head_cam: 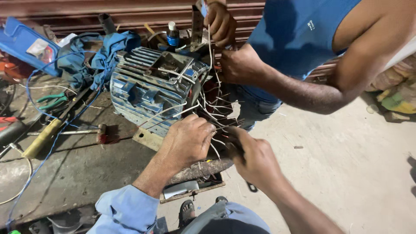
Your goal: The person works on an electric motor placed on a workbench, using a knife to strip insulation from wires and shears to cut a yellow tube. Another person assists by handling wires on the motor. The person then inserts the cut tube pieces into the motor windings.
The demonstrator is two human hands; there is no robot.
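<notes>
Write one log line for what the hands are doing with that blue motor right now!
left hand: on white wires | right hand: pinching wires | blue motor: on bench | co-worker's hand: pulling one wire up

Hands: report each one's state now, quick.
Left hand: closed on white wires at the motor.
Right hand: fingers curled at the wires; grip unclear.

The motor housing (147,89) sits on the floor (346,164), with the wires (212,108) spilling from its right end. The left hand (186,141) and right hand (253,158) lie in front of that end, among the wires. Behind it, a co-worker's hands (229,47) hold a wire upright. Left of the housing lie a hammer (82,131), pliers (53,100) and a cloth (93,56); a bottle (173,34) stands behind.
</notes>
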